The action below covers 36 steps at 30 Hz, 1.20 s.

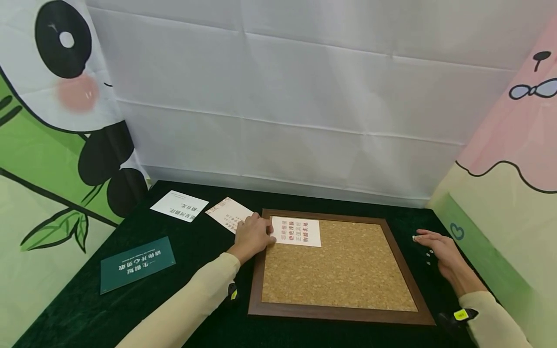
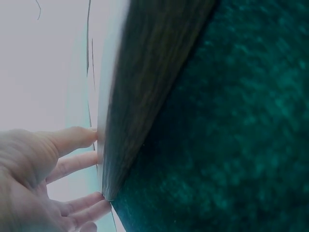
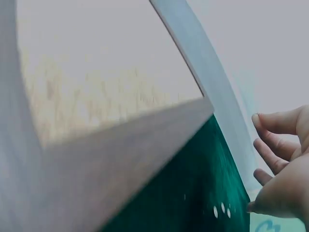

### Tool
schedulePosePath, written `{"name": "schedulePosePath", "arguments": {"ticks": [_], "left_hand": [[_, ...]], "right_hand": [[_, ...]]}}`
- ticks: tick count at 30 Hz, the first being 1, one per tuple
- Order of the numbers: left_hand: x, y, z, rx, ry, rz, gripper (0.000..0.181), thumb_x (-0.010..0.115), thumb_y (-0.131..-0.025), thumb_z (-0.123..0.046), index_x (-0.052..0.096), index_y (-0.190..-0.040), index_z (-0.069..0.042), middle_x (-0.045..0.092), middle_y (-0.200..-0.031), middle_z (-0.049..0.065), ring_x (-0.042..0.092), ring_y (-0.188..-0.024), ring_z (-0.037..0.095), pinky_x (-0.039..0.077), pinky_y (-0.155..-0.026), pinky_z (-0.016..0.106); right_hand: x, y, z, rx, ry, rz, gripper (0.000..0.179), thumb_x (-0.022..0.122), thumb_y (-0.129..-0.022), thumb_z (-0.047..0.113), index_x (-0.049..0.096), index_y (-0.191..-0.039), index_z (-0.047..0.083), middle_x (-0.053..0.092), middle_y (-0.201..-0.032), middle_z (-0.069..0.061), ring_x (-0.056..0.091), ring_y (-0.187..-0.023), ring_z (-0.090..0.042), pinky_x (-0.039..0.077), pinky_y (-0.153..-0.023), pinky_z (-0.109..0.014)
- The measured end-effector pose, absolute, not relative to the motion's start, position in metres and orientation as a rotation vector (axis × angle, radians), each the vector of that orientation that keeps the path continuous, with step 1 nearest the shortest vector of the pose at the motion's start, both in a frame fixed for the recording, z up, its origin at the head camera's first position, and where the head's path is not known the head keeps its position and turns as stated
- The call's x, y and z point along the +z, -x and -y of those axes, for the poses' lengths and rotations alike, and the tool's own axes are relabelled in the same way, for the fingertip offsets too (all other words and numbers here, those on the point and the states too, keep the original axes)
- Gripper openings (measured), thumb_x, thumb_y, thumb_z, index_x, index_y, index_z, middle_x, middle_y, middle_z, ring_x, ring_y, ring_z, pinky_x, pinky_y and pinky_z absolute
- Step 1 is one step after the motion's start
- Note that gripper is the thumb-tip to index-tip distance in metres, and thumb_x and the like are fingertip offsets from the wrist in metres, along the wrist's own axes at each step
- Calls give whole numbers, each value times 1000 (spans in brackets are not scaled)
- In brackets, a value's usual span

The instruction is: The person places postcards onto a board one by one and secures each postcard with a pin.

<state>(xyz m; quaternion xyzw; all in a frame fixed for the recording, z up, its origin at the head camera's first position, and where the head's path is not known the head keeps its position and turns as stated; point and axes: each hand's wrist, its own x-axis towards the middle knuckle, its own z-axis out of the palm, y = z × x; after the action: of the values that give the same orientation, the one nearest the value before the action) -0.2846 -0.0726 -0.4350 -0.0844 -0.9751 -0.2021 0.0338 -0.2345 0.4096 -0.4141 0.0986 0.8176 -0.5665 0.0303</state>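
Observation:
A white card with printed lettering [image 1: 297, 231] lies on the upper left of a cork board [image 1: 339, 275]. My left hand [image 1: 254, 236] touches the card's left edge, its fingertips at the board's brown frame. In the left wrist view the left fingers [image 2: 79, 163] look fairly straight against the frame [image 2: 140, 92]. Off the board's right side, my right hand [image 1: 441, 253] pinches a small white thumbtack [image 1: 414, 238] between thumb and forefinger. Several similar white thumbtacks [image 1: 428, 263] lie on the dark cloth beside that hand.
A pale card with a red border [image 1: 228, 214] lies by the left hand. Farther left are a white card [image 1: 179, 205] and a dark green card [image 1: 137, 265]. The table has a dark green cloth [image 1: 196, 256]; a white curtain [image 1: 283, 96] hangs behind.

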Motion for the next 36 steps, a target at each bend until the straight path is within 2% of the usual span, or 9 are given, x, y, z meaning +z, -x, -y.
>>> {"name": "schedulePosePath", "arguments": {"ticks": [2,4,6,11,16,25,30,33,36], "left_hand": [[-435,284,73,-620,264,2994,16,78,-81,-30,66,-77,-20,54,-94,3,46,-86,22,36,-78,41],[-435,283,74,-617,263,2992,16,78,-81,-29,66,-77,-20,54,-94,2,46,-87,22,36,-77,41],[-435,282,74,-615,264,2990,16,78,-81,-29,66,-76,-20,54,-93,2,46,-87,22,36,-77,41],[-435,283,74,-621,257,2992,16,77,-81,-28,66,-75,-20,53,-93,3,46,-87,22,35,-77,40],[-435,284,73,-620,247,2993,16,78,-81,-28,65,-75,-20,53,-94,3,46,-87,22,35,-77,40],[-435,285,69,-628,256,2989,20,79,-80,-29,63,-71,-21,52,-91,2,45,-85,22,34,-75,40],[-436,285,70,-613,249,2992,21,79,-80,-29,63,-71,-21,52,-90,2,45,-85,21,34,-75,39],[-435,284,70,-610,257,2990,21,79,-80,-30,63,-71,-21,52,-90,2,45,-86,21,34,-75,39],[-434,284,71,-602,263,2987,21,79,-81,-30,63,-72,-21,52,-91,2,46,-86,21,35,-75,38]], "right_hand": [[-413,240,-401,-1755,-321,-2489,27,58,-98,37,73,-112,19,33,-154,-13,-2,-148,-46,-2,-112,-68],[-411,245,-393,-1740,-331,-2477,30,57,-99,37,71,-116,17,13,-161,-21,-6,-148,-46,-3,-110,-71],[-410,251,-385,-1732,-329,-2476,31,55,-100,35,71,-117,14,9,-162,-22,-7,-148,-45,-5,-109,-72],[-409,264,-363,-1704,-280,-2518,34,54,-101,30,70,-116,4,14,-161,-22,-5,-148,-44,-8,-108,-71],[-407,276,-339,-1667,-254,-2546,39,54,-100,24,62,-123,-7,17,-160,-21,0,-148,-45,-3,-110,-70],[-410,304,-288,-1635,-208,-2564,40,55,-99,17,57,-123,-15,27,-156,-21,19,-145,-42,16,-115,-61],[-416,316,-260,-1500,-115,-2662,36,54,-98,13,59,-120,-16,37,-149,-27,32,-137,-44,27,-111,-58],[-419,320,-244,-1456,-57,-2690,34,54,-97,11,61,-116,-16,39,-146,-27,35,-134,-43,30,-110,-56],[-421,322,-229,-1417,-14,-2709,32,53,-97,9,63,-111,-17,39,-146,-25,33,-135,-43,28,-110,-57]]}}
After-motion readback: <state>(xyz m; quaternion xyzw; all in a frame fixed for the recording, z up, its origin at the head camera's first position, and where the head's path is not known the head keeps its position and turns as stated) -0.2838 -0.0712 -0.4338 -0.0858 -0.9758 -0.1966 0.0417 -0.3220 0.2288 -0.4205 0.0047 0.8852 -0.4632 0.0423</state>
